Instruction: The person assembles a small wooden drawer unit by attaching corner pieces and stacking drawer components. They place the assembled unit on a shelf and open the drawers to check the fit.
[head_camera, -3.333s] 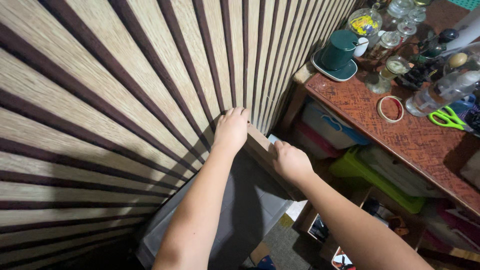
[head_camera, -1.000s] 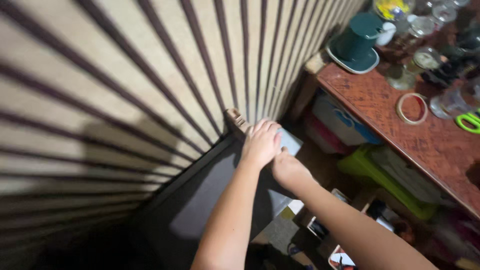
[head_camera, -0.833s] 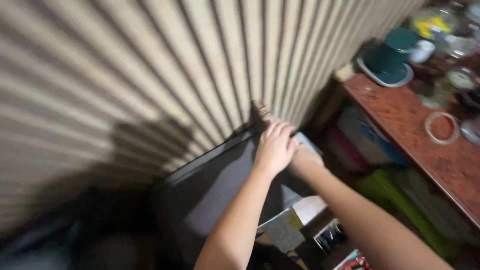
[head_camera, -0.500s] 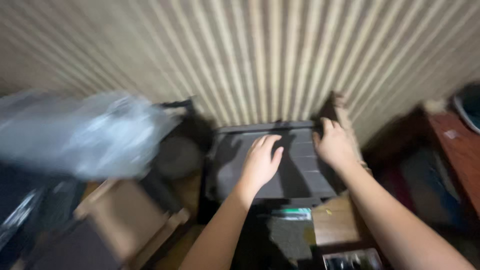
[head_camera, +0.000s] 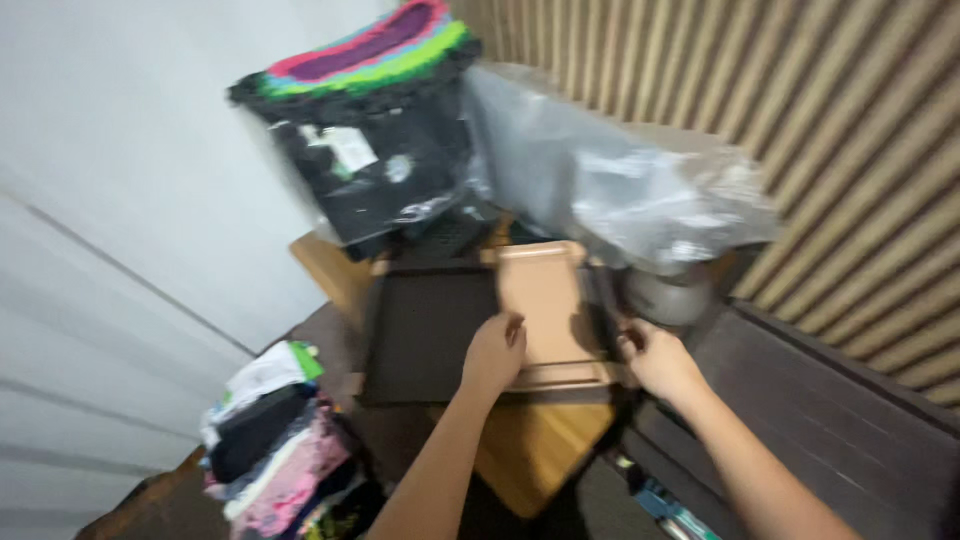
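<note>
While both hands close on it, the tan board (head_camera: 545, 300) lies flat on a wooden desk (head_camera: 530, 450), its near edge toward the person. The left hand (head_camera: 495, 352) has its grip curled over the board's near left corner; the right hand (head_camera: 655, 358) pinches the board's near right corner, fingers bent around the edge. Just left of the board, touching it, sits a dark tray (head_camera: 425, 330). Behind the board rests a crumpled clear plastic bag (head_camera: 620, 190), and beyond that a black bundle topped with a bright crocheted cover (head_camera: 365, 50). Well left of the board, lower down, is a pile of folded clothes (head_camera: 270, 440).
</note>
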